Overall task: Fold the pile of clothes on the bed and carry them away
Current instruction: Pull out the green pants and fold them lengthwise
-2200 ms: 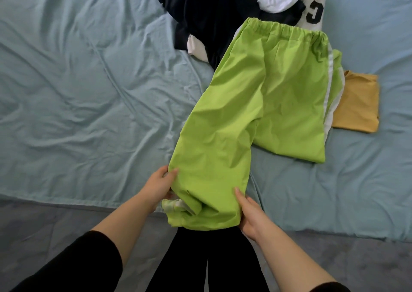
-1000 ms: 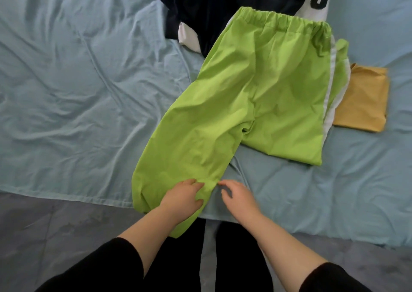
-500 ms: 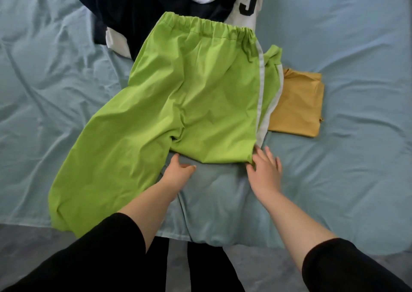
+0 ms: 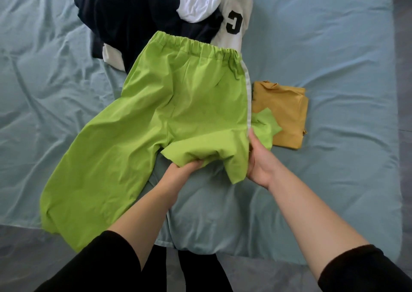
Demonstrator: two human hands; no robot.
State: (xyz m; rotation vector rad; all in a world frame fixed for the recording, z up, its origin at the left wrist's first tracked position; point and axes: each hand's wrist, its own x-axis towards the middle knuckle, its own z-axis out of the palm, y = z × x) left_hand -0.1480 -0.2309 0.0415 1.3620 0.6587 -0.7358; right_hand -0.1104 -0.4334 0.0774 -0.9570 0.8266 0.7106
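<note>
1. The bed, under its wrinkled pale blue sheet [image 4: 334, 46], carries everything; we stand at its near edge.
2. The lime-green trousers with the white side stripe [image 4: 178, 104] lie spread in the middle of the bed. The elastic waistband is at the far end and one leg runs out to the near left, its cuff hanging over the bed's edge. Half a second ago the tucked-under right leg lay flat, with both hands just reaching its hem. Now that hem is bunched and lifted off the sheet. We judge we are unfolding this leg so the pair can be folded squarely.
3. The unfolded pile of navy and white clothes [image 4: 145, 12] sits beyond the waistband, which overlaps it; most of the task remains.
4. The folded mustard-yellow garment [image 4: 287, 113] lies just beside the trousers on the right, with a green flap now lapping over it.
5. Our left hand [image 4: 180, 171] has its fingers curled up under the bunched hem, gripping it.
6. Our right hand [image 4: 258, 160] holds the striped side seam, its fingers hidden behind the cloth.
</note>
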